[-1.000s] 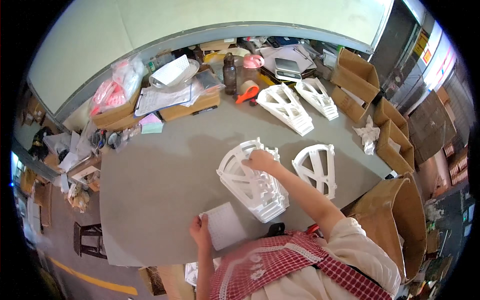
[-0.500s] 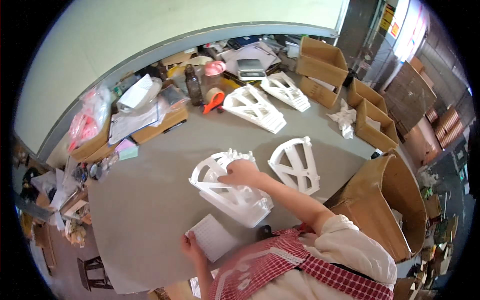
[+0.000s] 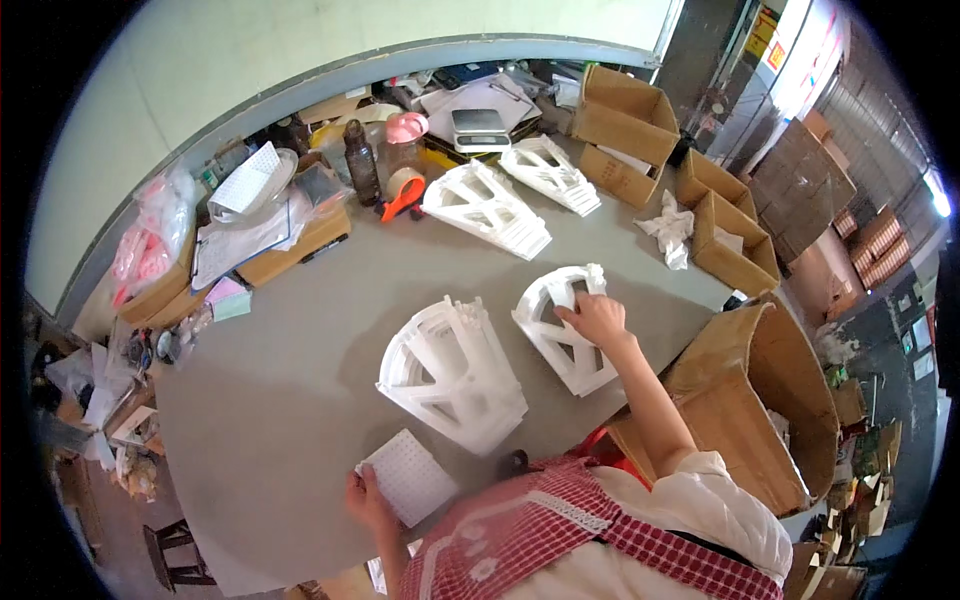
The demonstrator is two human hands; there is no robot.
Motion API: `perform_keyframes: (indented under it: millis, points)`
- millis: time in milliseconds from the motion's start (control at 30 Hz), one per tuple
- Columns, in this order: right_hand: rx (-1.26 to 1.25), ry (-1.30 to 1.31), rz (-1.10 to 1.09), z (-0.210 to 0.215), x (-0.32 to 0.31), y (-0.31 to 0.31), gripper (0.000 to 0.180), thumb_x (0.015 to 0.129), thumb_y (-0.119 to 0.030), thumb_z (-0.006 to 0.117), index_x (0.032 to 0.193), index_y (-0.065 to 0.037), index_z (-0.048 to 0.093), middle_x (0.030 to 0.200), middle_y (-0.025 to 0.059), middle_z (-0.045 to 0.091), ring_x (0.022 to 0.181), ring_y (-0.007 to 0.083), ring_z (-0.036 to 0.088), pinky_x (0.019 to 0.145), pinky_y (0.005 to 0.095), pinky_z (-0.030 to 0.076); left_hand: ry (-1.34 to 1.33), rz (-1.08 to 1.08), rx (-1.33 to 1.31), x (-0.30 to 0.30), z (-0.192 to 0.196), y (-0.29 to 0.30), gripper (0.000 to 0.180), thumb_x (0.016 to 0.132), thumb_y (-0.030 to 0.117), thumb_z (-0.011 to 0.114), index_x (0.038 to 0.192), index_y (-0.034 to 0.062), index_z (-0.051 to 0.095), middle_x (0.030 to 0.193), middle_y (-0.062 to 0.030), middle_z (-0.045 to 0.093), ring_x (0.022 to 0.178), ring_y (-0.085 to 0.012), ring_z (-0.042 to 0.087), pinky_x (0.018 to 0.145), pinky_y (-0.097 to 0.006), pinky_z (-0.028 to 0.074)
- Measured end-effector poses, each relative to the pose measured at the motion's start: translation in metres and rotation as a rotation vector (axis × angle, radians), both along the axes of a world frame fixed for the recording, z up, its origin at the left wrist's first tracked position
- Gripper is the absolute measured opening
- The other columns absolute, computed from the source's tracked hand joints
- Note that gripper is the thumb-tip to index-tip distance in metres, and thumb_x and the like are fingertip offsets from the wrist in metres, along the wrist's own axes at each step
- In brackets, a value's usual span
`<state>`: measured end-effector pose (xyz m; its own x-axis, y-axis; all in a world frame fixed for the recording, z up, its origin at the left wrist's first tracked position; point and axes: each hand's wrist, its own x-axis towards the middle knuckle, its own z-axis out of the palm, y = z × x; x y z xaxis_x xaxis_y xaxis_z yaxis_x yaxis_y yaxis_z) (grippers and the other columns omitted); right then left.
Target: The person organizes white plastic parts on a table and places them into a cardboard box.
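A: White fan-shaped plastic frame stack [image 3: 562, 328], where's that?

B: At three o'clock on the grey table [image 3: 290, 400]; the right hand [image 3: 597, 320] rests on top, fingers bent together on its rim.

A: The left hand [image 3: 366, 497]?

B: At seven o'clock, pinching a white dotted sheet [image 3: 408, 476]. A taller white frame stack [image 3: 450, 375] stands at centre, looking finished; two more [image 3: 486, 208] lie at twelve.

A stack of fan-shaped frames [image 3: 452, 372] lies left of a single frame [image 3: 562, 330], seemingly apart.
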<state>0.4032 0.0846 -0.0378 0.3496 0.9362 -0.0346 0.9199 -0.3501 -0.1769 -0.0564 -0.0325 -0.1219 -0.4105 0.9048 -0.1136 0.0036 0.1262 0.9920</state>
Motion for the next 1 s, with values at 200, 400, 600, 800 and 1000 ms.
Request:
perform_keyframes:
  millis: [200, 400, 600, 800, 1000]
  points:
    - [-0.006, 0.585, 0.768, 0.011, -0.110, 0.048, 0.021, 0.077, -0.013, 0.062, 0.095, -0.002, 0.060, 0.086, 0.0143, 0.066, 0.080, 0.0301, 0.064, 0.072, 0.0392, 0.050, -0.105, -0.005, 0.032, 0.002, 0.004, 0.000, 0.021, 0.097, 0.018, 0.057, 0.081, 0.0038, 0.054, 0.079, -0.0011, 0.059, 0.071, -0.0074, 0.049, 0.065, -0.025, 0.043]
    - [-0.146, 0.521, 1.034, -0.025, -0.178, 0.100, 0.026, 0.072, -0.009, 0.061, 0.097, -0.002, 0.059, 0.085, 0.0146, 0.065, 0.081, 0.0335, 0.063, 0.074, 0.0419, 0.050, -0.126, -0.023, 0.063, -0.001, -0.008, 0.001, 0.018, 0.096, 0.017, 0.058, 0.083, 0.0045, 0.056, 0.079, -0.0001, 0.059, 0.072, -0.0070, 0.050, 0.066, -0.025, 0.044]
    - [-0.102, 0.112, 0.847, -0.018, -0.195, 0.102, 0.028, 0.078, -0.015, 0.062, 0.103, -0.003, 0.058, 0.090, 0.0169, 0.067, 0.088, 0.0364, 0.065, 0.074, 0.0459, 0.050, -0.057, 0.078, 0.069, -0.001, -0.020, -0.002, 0.020, 0.096, 0.017, 0.059, 0.082, 0.0031, 0.054, 0.077, 0.0013, 0.057, 0.070, -0.0067, 0.047, 0.063, -0.023, 0.041]
    - [-0.026, 0.126, 0.724, -0.034, -0.179, 0.064, 0.037, 0.082, -0.036, 0.065, 0.095, -0.002, 0.067, 0.089, 0.0172, 0.069, 0.083, 0.0353, 0.068, 0.073, 0.0482, 0.053, 0.070, -0.005, 0.064, -0.002, -0.017, 0.002, 0.023, 0.096, 0.018, 0.060, 0.081, 0.0029, 0.052, 0.074, 0.0021, 0.051, 0.070, -0.0064, 0.043, 0.061, -0.023, 0.038]
    - [-0.062, 0.285, 0.573, -0.032, -0.184, 0.037, 0.046, 0.075, -0.051, 0.064, 0.082, -0.006, 0.071, 0.080, 0.0170, 0.069, 0.079, 0.0335, 0.068, 0.073, 0.0421, 0.054, -0.073, -0.012, 0.043, 0.001, -0.014, 0.003, 0.022, 0.097, 0.018, 0.058, 0.081, 0.0029, 0.052, 0.076, 0.0009, 0.052, 0.071, -0.0065, 0.044, 0.062, -0.023, 0.039]
